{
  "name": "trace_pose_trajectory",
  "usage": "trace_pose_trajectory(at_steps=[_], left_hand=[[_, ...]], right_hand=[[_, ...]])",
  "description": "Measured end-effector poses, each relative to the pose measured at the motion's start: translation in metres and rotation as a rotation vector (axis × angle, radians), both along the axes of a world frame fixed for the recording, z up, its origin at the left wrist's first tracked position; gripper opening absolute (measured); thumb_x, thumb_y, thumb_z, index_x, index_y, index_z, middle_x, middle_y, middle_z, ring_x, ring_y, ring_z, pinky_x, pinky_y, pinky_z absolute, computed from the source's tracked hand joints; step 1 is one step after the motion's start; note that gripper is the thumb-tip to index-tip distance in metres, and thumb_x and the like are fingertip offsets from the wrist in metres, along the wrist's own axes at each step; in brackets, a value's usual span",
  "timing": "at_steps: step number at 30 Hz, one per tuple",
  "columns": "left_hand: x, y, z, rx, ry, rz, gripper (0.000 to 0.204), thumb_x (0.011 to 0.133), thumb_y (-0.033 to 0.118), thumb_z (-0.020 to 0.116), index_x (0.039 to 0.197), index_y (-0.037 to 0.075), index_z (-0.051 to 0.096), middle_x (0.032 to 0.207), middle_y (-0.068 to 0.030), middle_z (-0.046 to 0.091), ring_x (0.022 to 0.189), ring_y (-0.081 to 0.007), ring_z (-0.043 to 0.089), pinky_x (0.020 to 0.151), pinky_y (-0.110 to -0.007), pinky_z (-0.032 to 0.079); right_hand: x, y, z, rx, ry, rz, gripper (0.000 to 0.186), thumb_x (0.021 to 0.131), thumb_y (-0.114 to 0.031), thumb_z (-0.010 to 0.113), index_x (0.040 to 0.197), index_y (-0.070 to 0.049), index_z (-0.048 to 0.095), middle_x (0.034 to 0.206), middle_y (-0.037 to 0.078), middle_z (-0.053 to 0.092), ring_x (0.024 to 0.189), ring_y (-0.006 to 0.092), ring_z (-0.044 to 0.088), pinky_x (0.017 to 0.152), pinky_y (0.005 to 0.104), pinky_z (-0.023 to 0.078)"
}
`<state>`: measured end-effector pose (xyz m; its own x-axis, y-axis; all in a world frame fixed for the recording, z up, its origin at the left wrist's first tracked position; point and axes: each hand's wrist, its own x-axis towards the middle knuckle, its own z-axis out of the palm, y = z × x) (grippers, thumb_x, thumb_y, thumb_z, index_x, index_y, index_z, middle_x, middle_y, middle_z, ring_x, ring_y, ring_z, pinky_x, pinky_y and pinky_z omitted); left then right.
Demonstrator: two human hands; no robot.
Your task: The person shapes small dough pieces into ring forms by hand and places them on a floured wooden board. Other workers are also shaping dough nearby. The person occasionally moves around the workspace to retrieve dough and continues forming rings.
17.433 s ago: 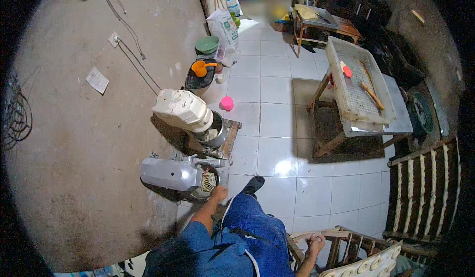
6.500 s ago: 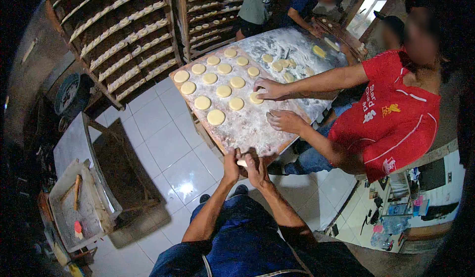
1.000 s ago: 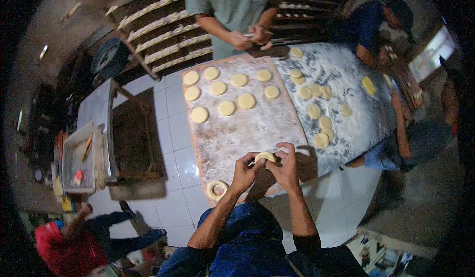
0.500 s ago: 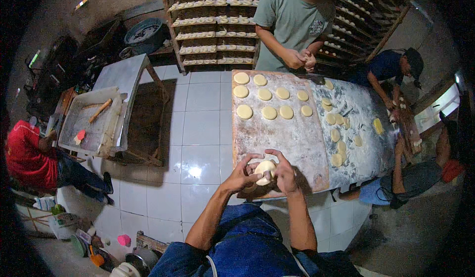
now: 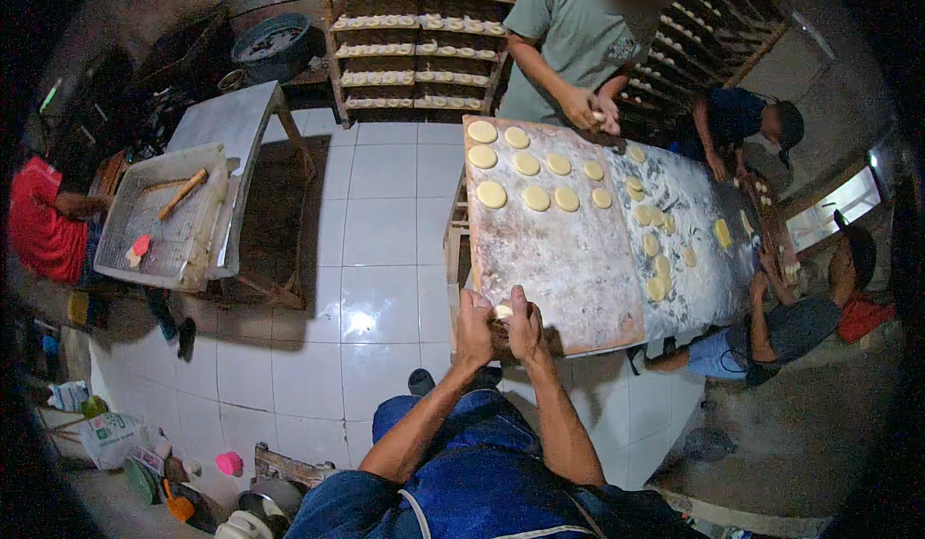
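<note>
My left hand (image 5: 475, 325) and my right hand (image 5: 526, 327) are closed around a pale piece of dough (image 5: 504, 313), thumbs close together, over the near left corner of a floured wooden board (image 5: 549, 269). Most of the piece is hidden by my fingers. Several flat dough rounds (image 5: 525, 163) lie on the board's far half. To its right, more rounds (image 5: 659, 265) lie, some overlapping, on a surface thick with flour (image 5: 694, 298).
A co-worker in grey-green (image 5: 568, 48) works across the board; two others (image 5: 732, 120) (image 5: 800, 332) are at the right. Racks (image 5: 414, 48) line the back. At left stand a metal table (image 5: 217, 115) with a plastic crate (image 5: 135, 211) and a red-shirted person (image 5: 43, 221).
Since half a second ago my hands have drawn together and hide more of the dough piece, which showed its flat face then. The view has shifted slightly, and the co-worker in grey-green leans over.
</note>
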<state>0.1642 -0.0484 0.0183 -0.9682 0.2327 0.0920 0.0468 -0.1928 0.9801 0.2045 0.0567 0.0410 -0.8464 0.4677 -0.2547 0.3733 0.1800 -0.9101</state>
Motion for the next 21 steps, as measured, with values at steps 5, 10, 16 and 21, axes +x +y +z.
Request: trace_pose_trajectory(at_steps=[5,10,16,21], left_hand=[[-0.01,-0.011,0.035,-0.071,-0.138,-0.133,0.036,0.095,0.043,0.034,0.082,0.01,0.043,0.065,-0.0019,0.045,0.053,-0.0145,0.041,0.05,-0.032,0.036],[-0.009,0.007,-0.028,0.403,-0.435,-0.203,0.039,0.096,0.034,0.029,0.074,0.005,0.043,0.059,-0.0053,0.042,0.051,-0.018,0.043,0.047,-0.036,0.034],[-0.001,0.023,0.0,-0.332,0.389,-0.173,0.039,0.096,0.035,0.026,0.065,0.014,0.038,0.05,-0.0002,0.034,0.045,-0.0139,0.034,0.041,-0.031,0.029],[0.013,0.029,-0.006,0.454,-0.455,-0.399,0.043,0.097,0.037,0.025,0.067,0.008,0.039,0.053,-0.0055,0.04,0.047,-0.019,0.039,0.044,-0.036,0.03]], right_hand=[[0.002,-0.015,0.013,-0.045,0.008,-0.089,0.073,0.094,-0.058,0.028,0.073,0.002,0.063,0.064,0.008,0.06,0.056,0.0157,0.052,0.054,0.0299,0.042],[0.001,-0.028,0.014,-0.038,0.134,-0.343,0.077,0.092,-0.061,0.028,0.076,0.006,0.063,0.068,0.009,0.06,0.06,0.0174,0.052,0.06,0.0323,0.042],[0.028,-0.008,0.025,0.091,-0.023,-0.155,0.067,0.094,-0.052,0.033,0.085,0.006,0.065,0.071,0.02,0.063,0.071,0.0304,0.061,0.07,0.0414,0.045],[0.045,0.001,0.033,0.048,-0.061,-0.076,0.068,0.095,-0.05,0.03,0.091,0.008,0.063,0.076,0.018,0.064,0.072,0.0263,0.06,0.071,0.037,0.047]])
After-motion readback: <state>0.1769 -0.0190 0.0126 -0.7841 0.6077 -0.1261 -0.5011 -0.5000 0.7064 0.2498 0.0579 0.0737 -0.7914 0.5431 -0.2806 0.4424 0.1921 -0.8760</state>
